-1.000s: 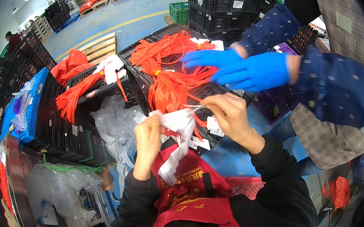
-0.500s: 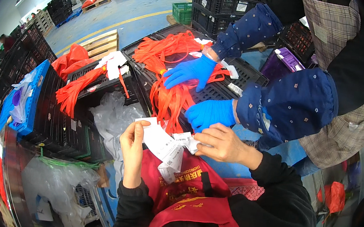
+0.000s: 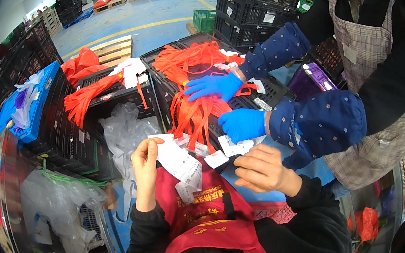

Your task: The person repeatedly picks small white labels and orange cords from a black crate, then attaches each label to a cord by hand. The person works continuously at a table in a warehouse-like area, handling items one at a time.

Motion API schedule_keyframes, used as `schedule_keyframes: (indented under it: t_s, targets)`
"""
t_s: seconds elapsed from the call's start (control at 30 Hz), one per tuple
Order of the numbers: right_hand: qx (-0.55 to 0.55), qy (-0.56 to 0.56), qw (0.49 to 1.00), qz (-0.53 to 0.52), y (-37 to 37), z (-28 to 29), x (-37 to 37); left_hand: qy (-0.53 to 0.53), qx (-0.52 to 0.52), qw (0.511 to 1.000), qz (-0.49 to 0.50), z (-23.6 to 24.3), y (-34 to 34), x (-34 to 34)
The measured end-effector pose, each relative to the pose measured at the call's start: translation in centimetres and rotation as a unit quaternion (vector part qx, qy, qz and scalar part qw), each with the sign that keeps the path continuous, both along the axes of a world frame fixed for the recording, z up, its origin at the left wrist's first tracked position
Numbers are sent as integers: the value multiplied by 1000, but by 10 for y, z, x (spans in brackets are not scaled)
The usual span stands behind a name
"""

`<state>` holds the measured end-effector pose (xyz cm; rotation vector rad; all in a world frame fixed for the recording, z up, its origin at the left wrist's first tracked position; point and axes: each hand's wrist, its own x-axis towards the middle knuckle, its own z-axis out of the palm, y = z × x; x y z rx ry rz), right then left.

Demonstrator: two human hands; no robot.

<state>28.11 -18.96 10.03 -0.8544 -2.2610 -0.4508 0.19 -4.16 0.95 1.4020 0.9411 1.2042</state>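
My left hand (image 3: pixel 146 167) pinches the top end of a long white label strip (image 3: pixel 179 161), which hangs down in front of my red apron (image 3: pixel 215 197). Off to the right, my right hand (image 3: pixel 266 171) is held with loosely bent fingers, nothing visible in it, just short of some white tags (image 3: pixel 216 159). Those tags lie at the ends of orange-red ribbon straps (image 3: pixel 196 116), bundled on a black crate (image 3: pixel 167 88). A co-worker's blue-gloved hands (image 3: pixel 214 86) rest on and beside the bundle; the glove nearer me (image 3: pixel 244 125) is beside the tags.
Another bundle of orange straps (image 3: pixel 89 96) with white tags lies on a crate to the left, above crumpled clear plastic (image 3: pixel 130 129). Stacked black crates (image 3: pixel 73 132) stand farther left. The co-worker in a plaid apron (image 3: pixel 364 40) stands at right, by a purple crate (image 3: pixel 311 78).
My right hand has come away from the small white tags and moved slightly right, its fingers loosening. The co-worker's nearer glove has shifted right. My left hand still holds the strip.
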Motion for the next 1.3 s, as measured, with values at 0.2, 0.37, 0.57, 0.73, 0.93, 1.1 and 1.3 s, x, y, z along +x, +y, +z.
schedule_keyframes:
  t_s: [0.2, 0.37, 0.57, 0.73, 0.93, 1.1, 1.3]
  targets:
    - [-16, 10, 987, -160, 2, 54, 15, -38, 0, 999, 5, -5, 0, -7]
    - [-15, 41, 965, -259, 23, 76, 10, -46, 56, 997, -6, 5, 11, 16]
    - [-57, 16, 956, -286, 21, 78, 3, 4, 72, 997, -33, 10, 16, 38]
    - [-44, 71, 952, -294, 3, 79, 2, -3, 19, 999, -37, 1, 10, 34]
    - [0, 133, 946, -297, 8, 74, -5, 2, -10, 998, -56, -1, 9, 22]
    - [-2, 164, 915, -368, 15, 62, 16, -40, -57, 992, -102, 25, 12, 10]
    - [-156, 306, 831, -437, 62, 3, 105, -127, -60, 967, -211, 56, -4, 10]
